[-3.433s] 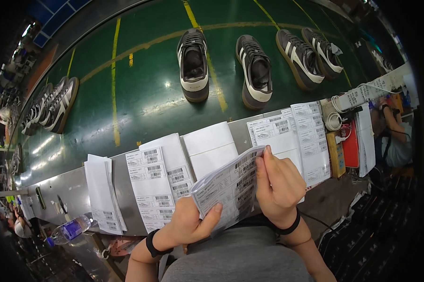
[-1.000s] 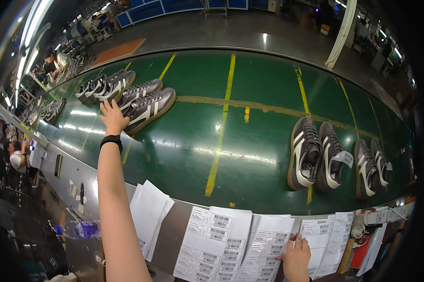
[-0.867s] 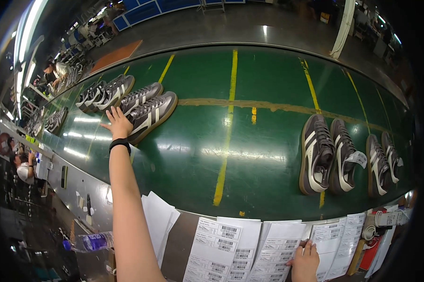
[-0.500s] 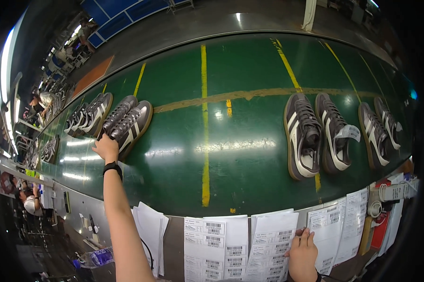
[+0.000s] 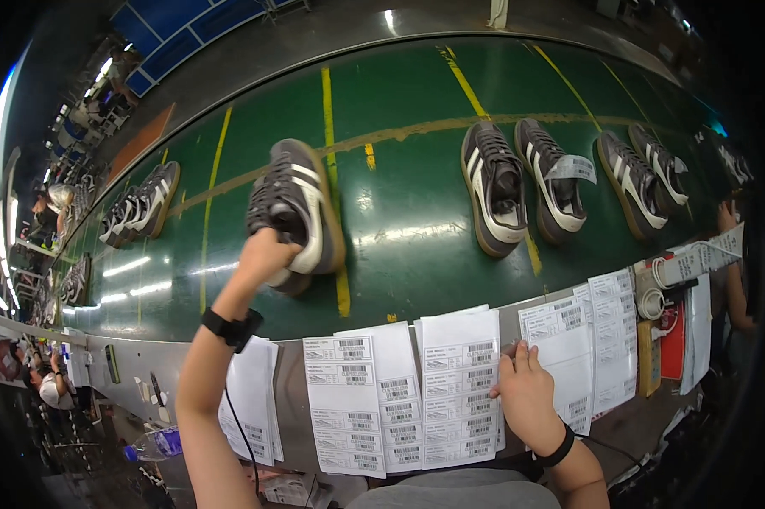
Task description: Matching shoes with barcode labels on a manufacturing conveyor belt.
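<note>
My left hand (image 5: 266,259) grips the heel end of a dark grey sneaker (image 5: 304,191) with white stripes and a gum sole. Its mate is mostly hidden beside and beneath it. The pair is over the green belt, by a yellow cross line. My right hand (image 5: 531,394) rests at the right edge of a white barcode label sheet (image 5: 459,382), fingers curled together; what is between the fingertips is too small to make out. Another label sheet (image 5: 344,403) lies to its left, and a further sheet (image 5: 556,331) lies beyond the fingers.
Right of the held pair stands a sneaker pair (image 5: 494,191), one with a white label tucked in. Another pair (image 5: 633,182) is farther right, and more shoes (image 5: 153,199) stand at left. A bottle (image 5: 155,444) lies lower left. A person's arm (image 5: 733,263) shows at far right.
My left hand has brought the sneaker pair rightward along the belt from the left group. My right hand stays at the label sheets. The whole view has shifted.
</note>
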A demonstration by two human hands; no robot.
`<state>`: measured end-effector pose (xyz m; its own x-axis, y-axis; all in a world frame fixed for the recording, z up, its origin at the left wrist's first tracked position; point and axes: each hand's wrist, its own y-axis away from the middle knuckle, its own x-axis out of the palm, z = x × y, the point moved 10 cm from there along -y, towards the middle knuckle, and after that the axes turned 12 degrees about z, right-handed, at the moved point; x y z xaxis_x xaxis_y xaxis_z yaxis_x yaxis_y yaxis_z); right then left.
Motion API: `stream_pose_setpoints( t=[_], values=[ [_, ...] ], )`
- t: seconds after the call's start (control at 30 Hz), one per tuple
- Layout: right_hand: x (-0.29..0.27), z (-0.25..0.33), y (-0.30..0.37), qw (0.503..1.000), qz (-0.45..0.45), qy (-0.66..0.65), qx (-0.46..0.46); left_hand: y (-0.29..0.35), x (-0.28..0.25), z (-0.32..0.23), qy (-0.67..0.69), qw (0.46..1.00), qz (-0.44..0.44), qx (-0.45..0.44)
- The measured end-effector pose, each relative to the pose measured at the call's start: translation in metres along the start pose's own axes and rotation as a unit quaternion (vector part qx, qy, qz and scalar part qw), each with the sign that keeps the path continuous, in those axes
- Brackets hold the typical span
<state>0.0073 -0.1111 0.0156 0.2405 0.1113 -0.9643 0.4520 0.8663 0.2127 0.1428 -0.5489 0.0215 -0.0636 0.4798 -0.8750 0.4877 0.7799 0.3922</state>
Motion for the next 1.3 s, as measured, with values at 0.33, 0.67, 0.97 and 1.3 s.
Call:
stream_pose_setpoints(
  t=[0.33, 0.67, 0.97, 1.3],
  values=[
    [-0.064, -0.020, 0.003, 0.985, 0.034, -0.162, -0.043, 0.124, 0.021, -0.144, -0.099, 0.870, -0.181, 0.448],
    [-0.127, 0.015, -0.149, 0.911, -0.101, -0.357, -0.180, 0.107, 0.041, -0.180, -0.217, 0.799, -0.095, 0.553],
    [-0.134, 0.049, -0.177, 0.921, -0.224, -0.214, -0.235, 0.152, 0.033, -0.227, -0.026, 0.838, -0.009, 0.546],
    [-0.110, 0.047, -0.204, 0.912, -0.301, -0.073, -0.267, 0.119, 0.081, -0.224, -0.093, 0.847, -0.134, 0.505]
  ],
)
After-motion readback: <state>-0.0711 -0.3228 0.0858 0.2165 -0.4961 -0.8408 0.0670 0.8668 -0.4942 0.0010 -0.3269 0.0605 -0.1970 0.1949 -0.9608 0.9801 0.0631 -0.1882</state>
